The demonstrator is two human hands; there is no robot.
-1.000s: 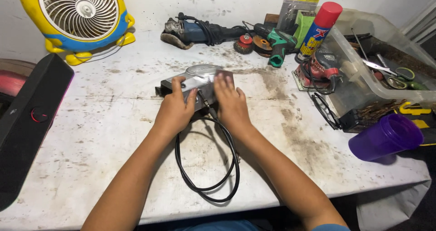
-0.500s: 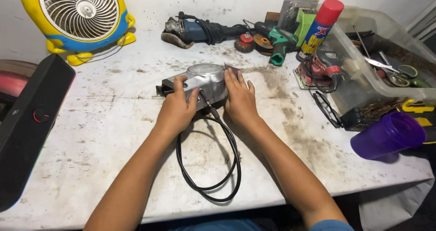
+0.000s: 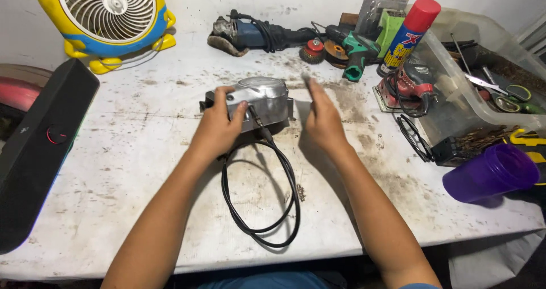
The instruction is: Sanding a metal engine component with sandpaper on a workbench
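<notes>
A silver metal power tool body (image 3: 263, 98) lies in the middle of a stained white table (image 3: 131, 169). Its black cable (image 3: 260, 201) loops toward me. My left hand (image 3: 219, 127) rests on the tool's near left side, fingers curled over its top. My right hand (image 3: 321, 118) hovers just to the right of the tool, fingers extended and apart, holding nothing and slightly blurred.
A yellow fan (image 3: 108, 19) stands at the back left, a black speaker (image 3: 40, 147) at the left. An angle grinder (image 3: 250, 34), wire brushes (image 3: 313, 50), a green drill (image 3: 355, 50), a spray can (image 3: 410, 36), a red sander (image 3: 409, 87), a clear bin (image 3: 483, 78) and a purple cup (image 3: 492, 172) crowd the right.
My right hand has come off the tool and moved to the right. My left hand has stayed on the tool.
</notes>
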